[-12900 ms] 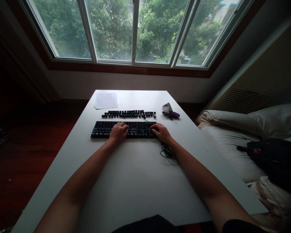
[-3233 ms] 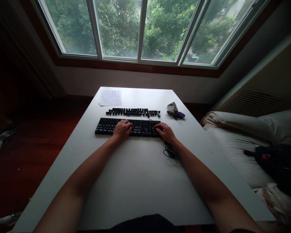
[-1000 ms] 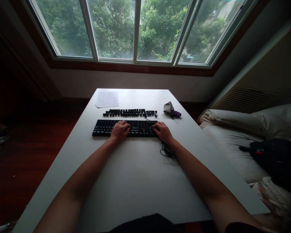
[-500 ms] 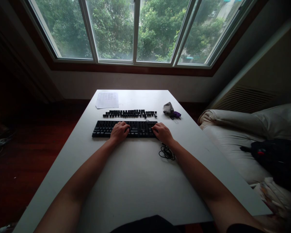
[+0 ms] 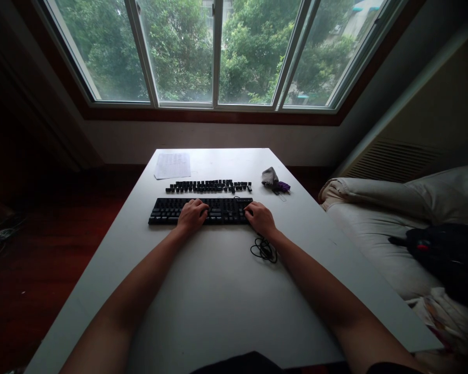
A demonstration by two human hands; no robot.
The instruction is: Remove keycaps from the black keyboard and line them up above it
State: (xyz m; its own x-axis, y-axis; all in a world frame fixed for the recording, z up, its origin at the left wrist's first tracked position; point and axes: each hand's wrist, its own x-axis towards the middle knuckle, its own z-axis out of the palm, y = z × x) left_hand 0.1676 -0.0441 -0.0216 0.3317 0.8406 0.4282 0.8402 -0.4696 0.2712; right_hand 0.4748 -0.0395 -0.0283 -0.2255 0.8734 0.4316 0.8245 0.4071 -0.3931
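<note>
A black computer keyboard [image 5: 166,212] lies flat across the white table. My left hand [image 5: 192,214] rests over its middle, fingers bent down onto it and the thumb pointing right. Over the number-pad end is my right hand [image 5: 259,217], its thumb and fingertips brought together at the keys. Whatever may be between those fingertips is too small to make out. Just beyond the keyboard, loose black keycaps [image 5: 203,186] stand in rough rows. A coiled black cable [image 5: 264,250] lies on the near side of my right wrist.
A printed sheet of paper [image 5: 172,165] lies at the table's far left. Grey cloth [image 5: 270,177] and a purple item [image 5: 283,186] sit at the far right. A padded seat [image 5: 366,234] with a dark bag [image 5: 444,254] flanks the white table [image 5: 206,317], and windows rise behind.
The view has tilted slightly upward, so the table sits a little lower in the picture. The coiled cable has shifted slightly left. Both hands remain at the same parts of the keyboard.
</note>
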